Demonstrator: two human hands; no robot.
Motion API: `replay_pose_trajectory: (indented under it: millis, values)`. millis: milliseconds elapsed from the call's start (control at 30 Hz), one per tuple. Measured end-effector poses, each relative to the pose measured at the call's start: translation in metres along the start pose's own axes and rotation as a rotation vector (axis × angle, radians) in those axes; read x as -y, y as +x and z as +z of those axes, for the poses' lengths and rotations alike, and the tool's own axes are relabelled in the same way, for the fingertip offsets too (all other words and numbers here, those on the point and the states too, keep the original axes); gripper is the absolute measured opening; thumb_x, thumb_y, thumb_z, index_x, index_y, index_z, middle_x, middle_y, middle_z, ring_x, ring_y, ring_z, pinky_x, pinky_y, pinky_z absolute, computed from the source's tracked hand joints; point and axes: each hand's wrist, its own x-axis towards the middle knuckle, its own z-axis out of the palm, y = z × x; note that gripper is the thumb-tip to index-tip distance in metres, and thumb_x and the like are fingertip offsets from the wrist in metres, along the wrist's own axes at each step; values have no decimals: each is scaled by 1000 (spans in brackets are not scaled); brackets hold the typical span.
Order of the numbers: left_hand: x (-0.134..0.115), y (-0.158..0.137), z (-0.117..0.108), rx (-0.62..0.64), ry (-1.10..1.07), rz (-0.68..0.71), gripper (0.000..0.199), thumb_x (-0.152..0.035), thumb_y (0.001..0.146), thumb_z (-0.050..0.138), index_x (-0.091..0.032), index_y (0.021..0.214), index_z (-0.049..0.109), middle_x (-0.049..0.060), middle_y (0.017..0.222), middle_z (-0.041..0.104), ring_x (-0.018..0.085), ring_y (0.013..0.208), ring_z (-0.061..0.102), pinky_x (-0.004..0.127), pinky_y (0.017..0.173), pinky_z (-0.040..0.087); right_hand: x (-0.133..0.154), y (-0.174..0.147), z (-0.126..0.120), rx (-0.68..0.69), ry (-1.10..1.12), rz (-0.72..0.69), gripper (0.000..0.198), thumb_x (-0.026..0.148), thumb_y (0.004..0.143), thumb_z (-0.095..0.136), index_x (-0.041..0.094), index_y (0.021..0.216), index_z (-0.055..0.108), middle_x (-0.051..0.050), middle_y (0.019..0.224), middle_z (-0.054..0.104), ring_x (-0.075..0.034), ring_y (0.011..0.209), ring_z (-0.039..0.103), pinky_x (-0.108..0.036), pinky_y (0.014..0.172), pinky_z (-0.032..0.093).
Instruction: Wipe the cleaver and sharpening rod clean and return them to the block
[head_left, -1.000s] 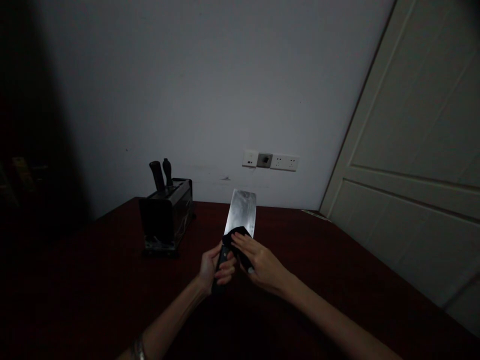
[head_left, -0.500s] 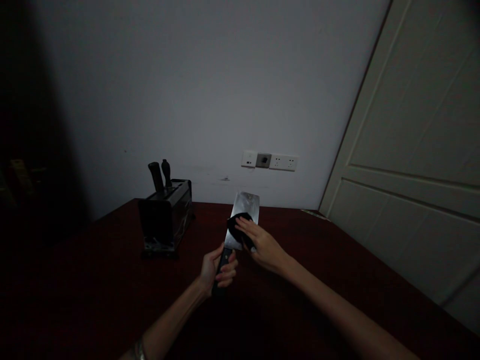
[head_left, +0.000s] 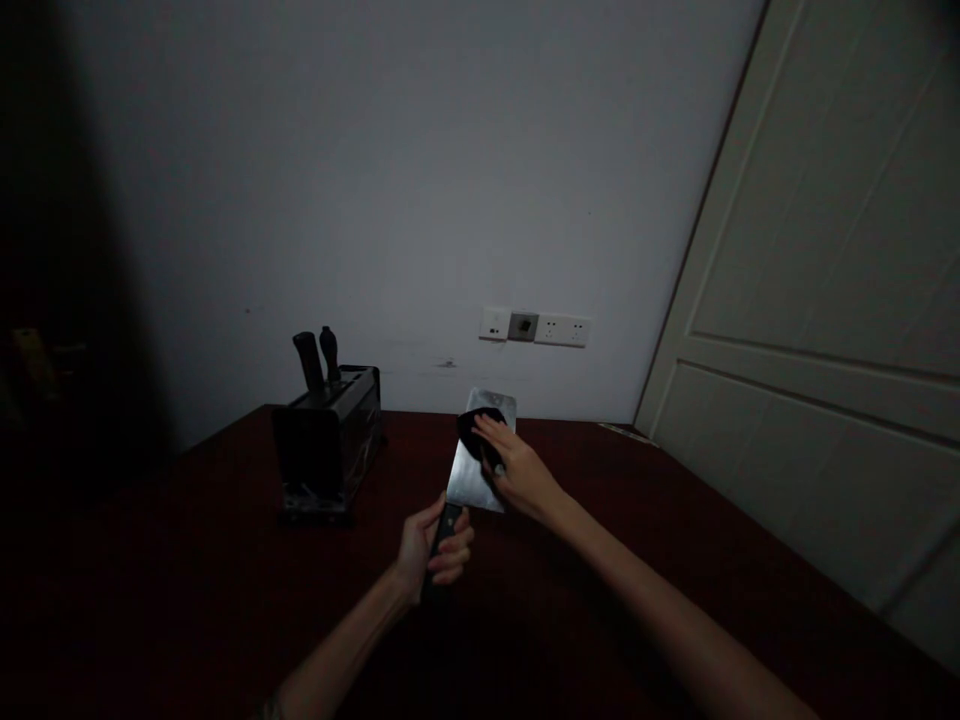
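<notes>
A cleaver (head_left: 472,480) with a broad metal blade and a black handle is held up over the table, its blade pointing away from me. My left hand (head_left: 435,545) is wrapped round the handle. Against the upper part of the blade lies a black cloth (head_left: 472,432), pressed flat by the fingers of my right hand (head_left: 521,470). Part of the cloth is hidden under those fingers.
On the left of the dark red table (head_left: 600,560) stands a black knife block (head_left: 330,440) with two black handles (head_left: 309,360) sticking up. Wall sockets (head_left: 551,328) sit behind, and a pale panelled door (head_left: 810,420) is at the right.
My right hand has slid the black cloth up the blade, away from the handle, baring the lower blade. My left hand keeps its hold on the cleaver.
</notes>
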Motion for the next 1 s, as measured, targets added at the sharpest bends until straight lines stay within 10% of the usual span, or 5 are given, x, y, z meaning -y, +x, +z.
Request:
replay_pose_trajectory:
  millis: [133,367,600,1000]
  values:
    - [1,0,0,-11,26,-10,35,-45,84,39,-15,69,44,-7,46,30,2,29,12,14,25,18,-19,21,-4,-99,-55,134,50,13,77,44,9,126,46,-14,136,40,-22,129,31,-44,108,26]
    - [0,0,-1,-32,22,-15,34,-47,82,43,-15,69,44,-7,45,30,2,29,11,14,25,17,20,7,10,43,29,-45,54,10,75,45,11,129,43,-12,138,38,-20,131,28,-44,108,26]
    - [4,1,0,-10,19,-64,36,-47,82,44,-14,69,47,-6,46,32,3,29,15,14,25,19,-18,27,-7,-120,-35,121,50,12,77,44,12,127,45,-13,136,40,-22,129,31,-47,107,26]
    - [-2,-1,1,-49,110,-23,39,-51,82,41,-15,70,45,-6,47,31,3,30,16,15,26,17,44,-39,-13,-8,251,30,47,17,85,40,21,132,38,-5,139,37,-19,131,28,-46,108,25]
